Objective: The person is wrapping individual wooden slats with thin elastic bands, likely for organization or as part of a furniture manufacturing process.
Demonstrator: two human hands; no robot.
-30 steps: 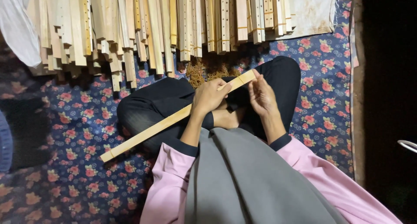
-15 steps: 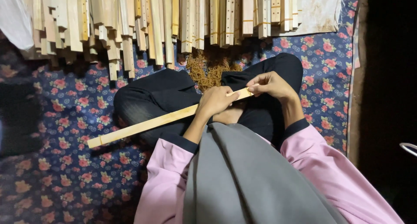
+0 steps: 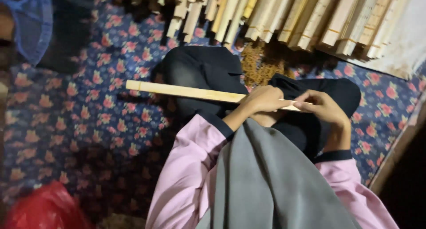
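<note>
Across my lap lies a long pale wooden strip, and both my hands are on it. My left hand is closed around the strip near its right end, knuckles up, while my right hand pinches the very tip just beside it, fingers curled over the wood. The strip runs nearly level, its free end reaching out to the left over my black trousers and the floral mat. Just past my knees sits a heap of wood shavings, and behind that a row of stacked wooden strips spreads across the top. Off to the left I see a blue net; down in the corner, something red, too blurred to tell what.
</note>
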